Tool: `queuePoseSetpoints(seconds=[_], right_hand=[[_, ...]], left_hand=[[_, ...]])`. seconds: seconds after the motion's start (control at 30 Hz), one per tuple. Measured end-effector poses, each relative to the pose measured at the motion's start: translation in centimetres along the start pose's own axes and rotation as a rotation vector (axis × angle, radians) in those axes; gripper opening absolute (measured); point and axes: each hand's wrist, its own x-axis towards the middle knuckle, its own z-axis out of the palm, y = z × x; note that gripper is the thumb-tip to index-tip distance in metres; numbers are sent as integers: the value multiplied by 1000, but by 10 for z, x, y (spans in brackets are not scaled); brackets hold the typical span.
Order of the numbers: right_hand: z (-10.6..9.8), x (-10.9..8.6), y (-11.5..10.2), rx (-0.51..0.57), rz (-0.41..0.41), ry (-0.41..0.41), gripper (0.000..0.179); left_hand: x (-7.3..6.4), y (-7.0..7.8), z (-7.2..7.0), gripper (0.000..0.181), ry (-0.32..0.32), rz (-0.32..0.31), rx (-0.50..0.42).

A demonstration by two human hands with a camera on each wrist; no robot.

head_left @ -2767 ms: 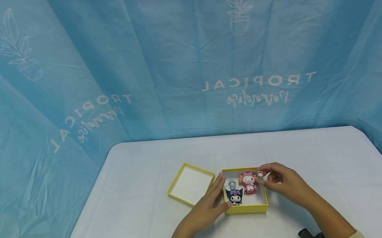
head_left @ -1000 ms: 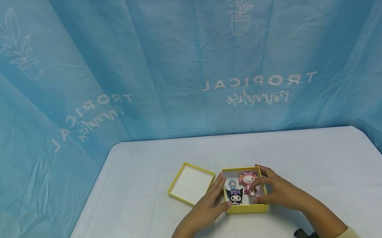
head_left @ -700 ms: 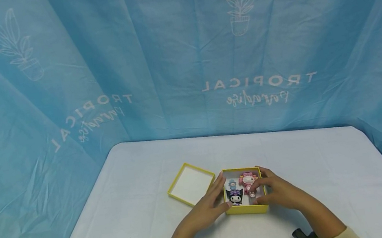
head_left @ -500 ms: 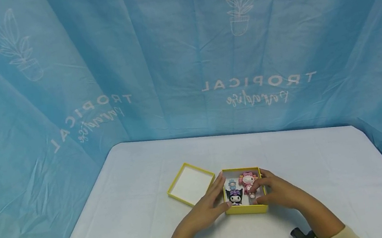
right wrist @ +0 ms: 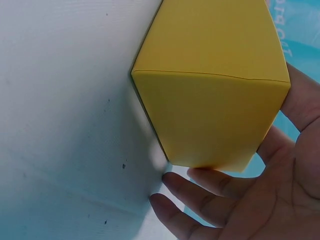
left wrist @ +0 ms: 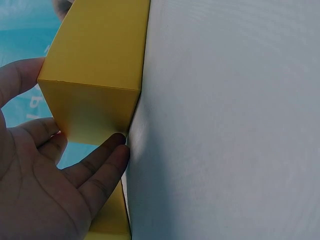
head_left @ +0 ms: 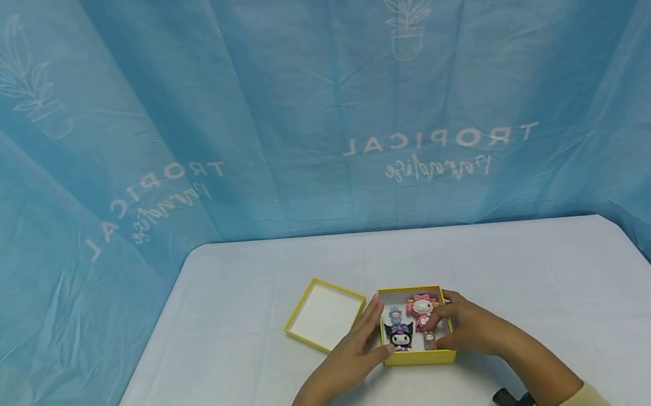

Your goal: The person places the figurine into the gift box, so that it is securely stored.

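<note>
A yellow box [head_left: 420, 359] with a white inside holds several toy figurines. On its left lie a small blue figurine [head_left: 396, 315] and a black-eared figurine [head_left: 400, 336]; a larger pink figurine [head_left: 422, 309] is at the upper right. My right hand [head_left: 473, 327] reaches over the right wall and pinches a small greyish figurine [head_left: 430, 339], partly covered, between thumb and index finger. In the right wrist view, its other fingers [right wrist: 200, 197] stay outside by the wall. My left hand [head_left: 349, 361] rests along the left wall, fairly straight fingers [left wrist: 102, 167] touching it, thumb at the near corner.
A yellow-rimmed lid [head_left: 305, 341], white inside, lies turned up left of the box, partly behind my left hand. Both stand on a white-covered table [head_left: 239, 300]. Blue printed curtains [head_left: 284, 97] hang behind and at the sides.
From the box's upper right, my right hand has brought the small greyish figurine down to the lower right, below the pink one. In the last half second it barely moves. My left hand stays put.
</note>
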Motion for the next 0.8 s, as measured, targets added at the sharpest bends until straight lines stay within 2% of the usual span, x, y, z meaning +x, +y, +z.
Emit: queuePoseSetpoints(seconds=[0.53,0.8], right_hand=[[-3,-2,1,-22,-24,-4,20],[0,1,-5,-76,5,4,17]], left_hand=[[1,-1,2,78,2,0,-9],[0,0,0,78,2,3,-2]])
